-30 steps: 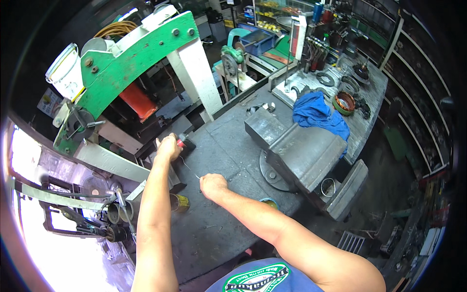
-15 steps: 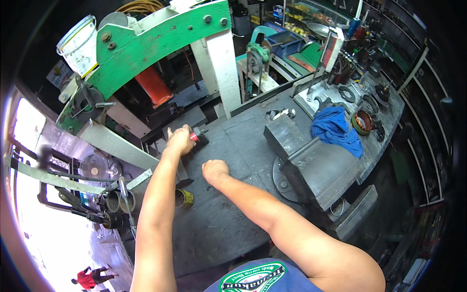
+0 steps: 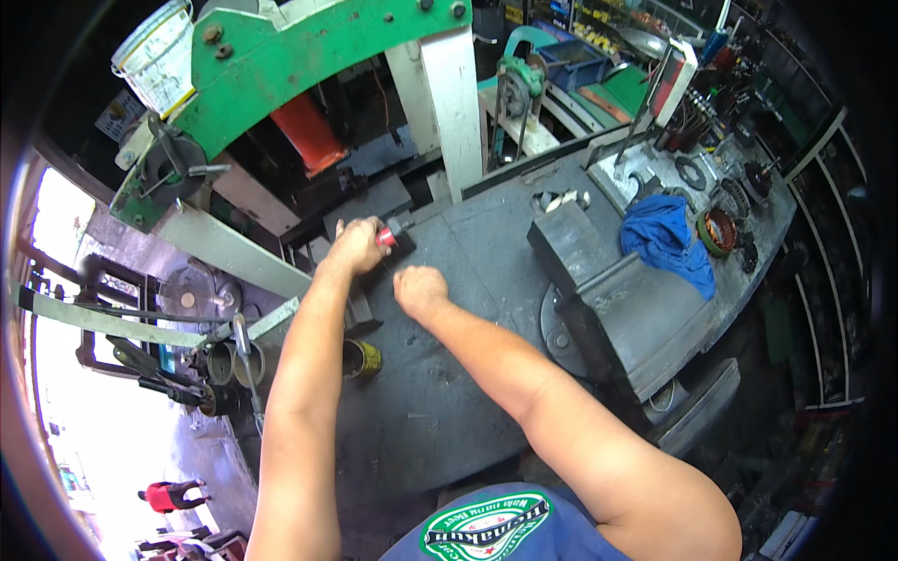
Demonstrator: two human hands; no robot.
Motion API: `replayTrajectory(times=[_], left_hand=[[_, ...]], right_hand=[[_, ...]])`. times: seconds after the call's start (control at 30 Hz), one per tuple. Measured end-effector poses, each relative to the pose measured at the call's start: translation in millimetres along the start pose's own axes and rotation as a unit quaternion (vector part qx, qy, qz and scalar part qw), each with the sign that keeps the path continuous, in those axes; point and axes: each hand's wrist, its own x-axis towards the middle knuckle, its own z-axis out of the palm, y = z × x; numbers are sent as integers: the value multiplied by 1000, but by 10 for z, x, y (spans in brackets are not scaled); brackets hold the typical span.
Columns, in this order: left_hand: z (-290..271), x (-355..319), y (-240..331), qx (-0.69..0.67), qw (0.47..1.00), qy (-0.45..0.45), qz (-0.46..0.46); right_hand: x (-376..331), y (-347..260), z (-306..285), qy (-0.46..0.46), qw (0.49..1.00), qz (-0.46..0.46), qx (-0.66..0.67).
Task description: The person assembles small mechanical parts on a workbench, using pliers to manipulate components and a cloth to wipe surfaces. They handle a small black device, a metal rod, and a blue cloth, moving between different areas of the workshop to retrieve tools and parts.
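Dark grey steel makes up the workbench (image 3: 440, 402) I lean over, in a cluttered workshop with a green press frame (image 3: 281, 56) rising behind it and a white bucket (image 3: 159, 51) perched on top. A heavy bench vise (image 3: 617, 299) sits to my right, and past it lie a blue rag (image 3: 669, 238) and a copper-wound coil (image 3: 718, 232). A small yellow can (image 3: 363, 358) stands near the bench's left edge.

My left hand (image 3: 355, 248) is wrapped around a red-handled tool (image 3: 386, 239); only a bit of red grip and a grey end show past my knuckles, so I cannot tell what kind of tool it is. It sits at the far left part of the bench, just in front of the press. Its long axis seems to run roughly left to right across the bench, the exposed end pointing toward the vise side.

My right hand (image 3: 419, 288) is balled up, fingers curled under, knuckles down on the benchtop just beside the left; whether it pinches something small I cannot tell.

As for progress, I judge the work is in its early or middle part: the tool is gripped and held at the bench, but nothing I can see looks finished, clamped or assembled, and the vise holds no piece that I can make out.
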Motion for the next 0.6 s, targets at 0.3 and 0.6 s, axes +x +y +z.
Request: replayTrajectory(times=[0.3, 0.6], left_hand=[[-7, 78, 31, 148, 986, -76, 9], [52, -6, 128, 293, 956, -5, 26]], right_hand=[[154, 23, -182, -20, 998, 58, 27], [-974, -483, -320, -179, 955, 90, 218]])
